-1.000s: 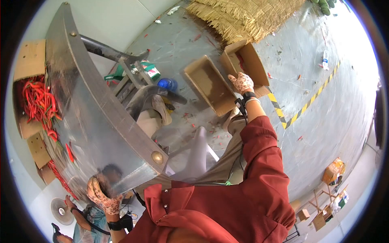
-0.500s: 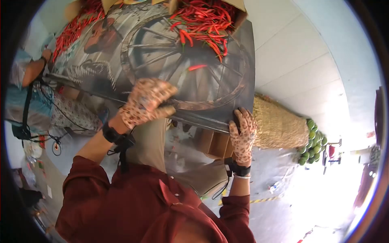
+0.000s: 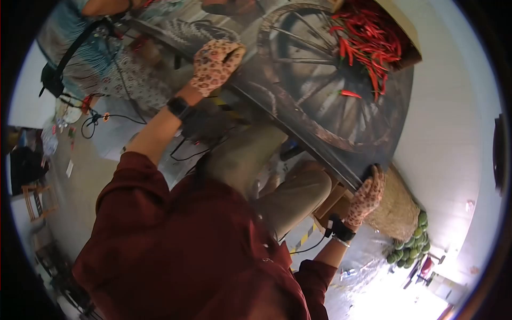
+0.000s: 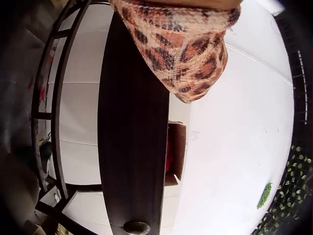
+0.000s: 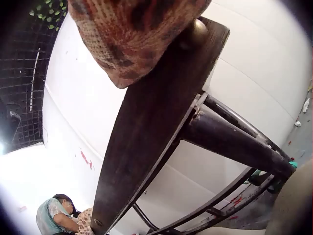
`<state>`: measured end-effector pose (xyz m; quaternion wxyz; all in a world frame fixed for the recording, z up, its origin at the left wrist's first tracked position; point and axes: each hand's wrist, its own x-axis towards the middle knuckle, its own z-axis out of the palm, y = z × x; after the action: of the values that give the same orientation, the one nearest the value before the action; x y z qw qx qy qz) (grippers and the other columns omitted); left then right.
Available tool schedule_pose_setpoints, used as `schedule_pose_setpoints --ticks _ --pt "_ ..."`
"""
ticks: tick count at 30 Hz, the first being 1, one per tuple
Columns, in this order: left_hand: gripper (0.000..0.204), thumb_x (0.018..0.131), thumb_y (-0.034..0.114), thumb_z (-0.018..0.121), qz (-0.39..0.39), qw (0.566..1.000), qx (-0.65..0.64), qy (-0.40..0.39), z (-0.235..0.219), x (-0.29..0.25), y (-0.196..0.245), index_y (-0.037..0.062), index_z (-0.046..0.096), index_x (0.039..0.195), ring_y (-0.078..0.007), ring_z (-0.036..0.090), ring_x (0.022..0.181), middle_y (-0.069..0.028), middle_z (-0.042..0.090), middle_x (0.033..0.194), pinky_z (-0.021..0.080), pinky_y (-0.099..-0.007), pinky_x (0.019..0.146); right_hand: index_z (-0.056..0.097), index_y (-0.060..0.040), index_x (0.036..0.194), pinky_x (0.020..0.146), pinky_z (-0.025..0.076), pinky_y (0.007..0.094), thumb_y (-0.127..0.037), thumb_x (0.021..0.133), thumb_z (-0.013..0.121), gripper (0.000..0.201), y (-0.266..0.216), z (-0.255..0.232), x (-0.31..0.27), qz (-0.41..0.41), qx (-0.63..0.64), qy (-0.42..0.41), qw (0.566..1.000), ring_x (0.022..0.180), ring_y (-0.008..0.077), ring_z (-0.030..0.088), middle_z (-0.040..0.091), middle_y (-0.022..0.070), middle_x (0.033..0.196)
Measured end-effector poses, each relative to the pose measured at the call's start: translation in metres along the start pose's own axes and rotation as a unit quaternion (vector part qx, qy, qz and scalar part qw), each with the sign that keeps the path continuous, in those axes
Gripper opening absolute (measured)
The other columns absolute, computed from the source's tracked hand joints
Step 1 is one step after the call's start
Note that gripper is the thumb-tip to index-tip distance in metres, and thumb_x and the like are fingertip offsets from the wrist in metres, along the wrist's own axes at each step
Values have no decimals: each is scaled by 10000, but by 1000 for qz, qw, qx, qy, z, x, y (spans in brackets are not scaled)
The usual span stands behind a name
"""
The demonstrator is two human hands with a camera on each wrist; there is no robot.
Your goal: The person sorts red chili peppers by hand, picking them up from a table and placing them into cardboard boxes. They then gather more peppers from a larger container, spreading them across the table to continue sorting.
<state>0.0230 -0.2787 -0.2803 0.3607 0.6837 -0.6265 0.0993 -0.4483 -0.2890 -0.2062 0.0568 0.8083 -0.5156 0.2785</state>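
Note:
Both hands wear leopard-print gloves and are at the near edge of a dark table (image 3: 298, 125) printed with a wagon wheel. My left hand (image 3: 216, 64) overlaps that edge at the upper left, its fingers loosely bent and nothing visible in them. At the table's right corner rests my right hand (image 3: 366, 197), fingers stretched over the top. Red chillies (image 3: 368, 37) spill from a cardboard box (image 3: 408, 48) on the table, and one loose chilli (image 3: 350, 94) lies on the wheel print. The wrist views show each glove above the table's side, with the fingertips hidden.
Another person (image 3: 80, 58) stands at the left beside hanging cables. A cardboard box (image 3: 333, 201) is on the floor below the right corner. Beyond it are a straw bundle (image 3: 394, 210) and green round fruits (image 3: 410, 245). Dark table legs (image 5: 234, 139) show underneath.
The head view has swung from the floor boxes to the tabletop. My right hand left the floor box and came to the table corner; my left hand moved from over the tabletop to farther left along the edge.

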Motion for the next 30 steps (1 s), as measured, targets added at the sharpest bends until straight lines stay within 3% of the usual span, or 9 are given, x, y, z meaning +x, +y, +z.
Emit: schedule_pose_setpoints --ticks 6,8,11,15,16,21,23,25,30 --pt "277 900 192 492 -44 996 38 -63 -43 4 -30 111 615 1135 -287 513 1116 -98 596 1149 370 -393 975 584 -37 1145 999 362 393 -163 919 425 303 -26 17 10 -21 24 29 999 1149 305 495 555 137 1218" --pt "270 903 200 490 -38 999 8 -11 -38 -5 -26 103 622 1117 -291 511 1124 -97 601 1145 367 -395 984 584 -36 1144 996 364 390 -163 921 424 303 -26 13 10 -31 23 34 999 1146 304 497 556 139 1215" --pt "275 913 205 474 -12 996 84 -41 -59 -1 -21 99 616 1123 -294 507 1130 -97 598 1153 363 -396 991 585 -37 1141 991 368 390 -160 920 429 297 -29 20 9 -26 20 29 999 1142 302 500 557 135 1214" --pt "283 895 211 476 -36 995 86 -40 -73 8 -24 102 604 1123 -284 514 1117 -75 591 1163 384 -379 974 581 -20 1116 956 390 421 -157 929 436 275 -36 26 18 -48 22 66 996 1077 328 533 583 148 1155" --pt "269 889 202 463 -16 996 89 7 -64 5 -35 106 615 1089 -280 523 1094 -72 603 1124 404 -369 950 581 -20 1116 958 389 421 -162 933 433 275 -37 27 19 -44 27 64 997 1075 328 534 585 148 1152" --pt "277 877 192 437 -87 991 98 -30 -73 7 -37 106 610 1076 -267 539 1056 -73 601 1100 421 -371 923 581 -23 1118 965 384 421 -181 939 426 285 -44 28 26 -57 46 63 995 1094 327 522 577 148 1167" --pt "289 871 209 442 -13 987 157 9 -75 2 -43 105 603 1088 -262 548 1034 -82 599 1099 425 -371 910 581 -24 1120 968 382 421 -186 940 425 288 -49 26 27 -57 61 55 995 1102 326 517 573 147 1173" --pt "280 869 218 443 -21 986 164 -2 -80 5 -41 103 605 1066 -261 558 1001 -90 603 1070 430 -372 886 584 -29 1119 973 379 418 -194 943 420 292 -56 24 28 -44 32 40 998 1118 322 509 566 145 1189" --pt "229 838 237 468 -34 996 78 21 -88 0 -43 116 634 940 -258 568 949 -69 620 976 439 -373 842 584 -1 1120 984 368 420 -209 944 419 318 -43 34 29 -79 8 36 996 1126 315 510 577 143 1179"
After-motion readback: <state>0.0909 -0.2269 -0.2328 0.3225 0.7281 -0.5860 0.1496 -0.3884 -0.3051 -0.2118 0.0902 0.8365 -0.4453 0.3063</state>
